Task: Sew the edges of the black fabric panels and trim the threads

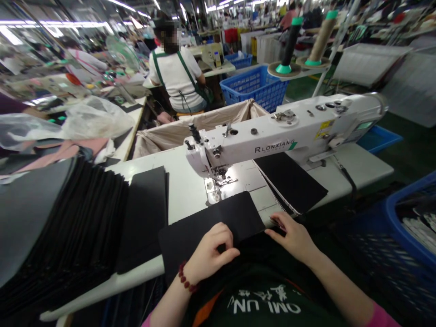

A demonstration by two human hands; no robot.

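Note:
A black flat panel (pixel 218 213) with rounded corners lies at the front edge of the sewing table, before the needle area of a white sewing machine (pixel 245 141). My left hand (pixel 213 250) rests on this panel near its close edge, fingers bent and thumb held apart. Beside the panel's right corner is my right hand (pixel 291 234), thumb and fingers parted, with nothing seen between them. Another black panel (pixel 293 181), with a pale stitched edge, lies under the machine arm to the right.
A tall stack of black panels (pixel 81 218) stands at left, next to a smaller pile (pixel 145 209). Behind the table hangs a beige cloth-lined bin (pixel 204 120). Blue baskets (pixel 255 86) stand behind and at right. Thread cones (pixel 291 43) rise at the back. A person (pixel 177 77) sits ahead.

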